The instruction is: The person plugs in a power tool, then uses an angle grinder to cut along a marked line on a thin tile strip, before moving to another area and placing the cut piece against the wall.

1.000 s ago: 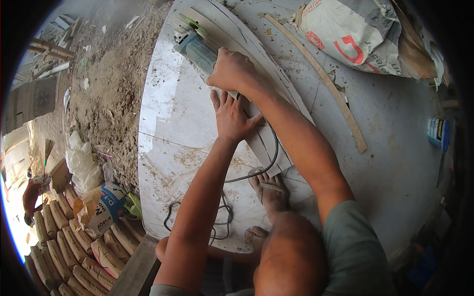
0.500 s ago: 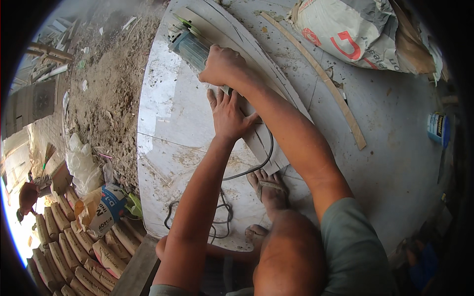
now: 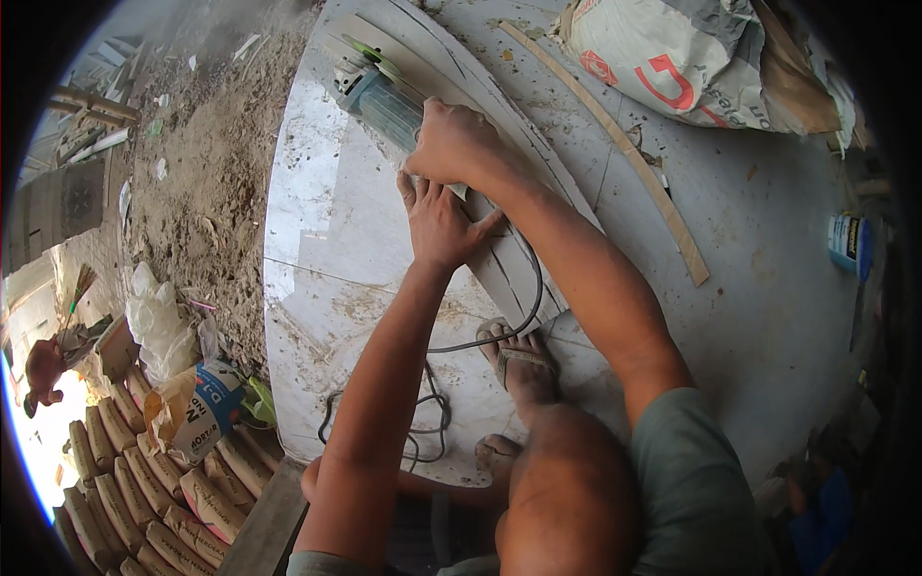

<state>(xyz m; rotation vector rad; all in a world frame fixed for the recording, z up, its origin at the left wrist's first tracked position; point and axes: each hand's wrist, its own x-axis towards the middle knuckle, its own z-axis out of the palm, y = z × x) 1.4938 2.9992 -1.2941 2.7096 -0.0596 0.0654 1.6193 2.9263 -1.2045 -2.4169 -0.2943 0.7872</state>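
Dusty grey floor [image 3: 768,240]; upper centre, right hand [image 3: 461,144] grips blue-grey angle grinder [image 3: 386,108], whose kickback could gash the spread left hand [image 3: 443,226].

I am watching the right hand [image 3: 456,144] gripping the body of an angle grinder [image 3: 384,108], with its green disc [image 3: 376,60] sitting beyond that hand, to its left. Just below the right hand, I am seeing the left hand [image 3: 445,228] resting palm down, thumb spread, at the edge of a pale slab [image 3: 504,283]. Nearer than both hands, a black cord [image 3: 540,278] is curving toward a sandaled foot [image 3: 526,370].
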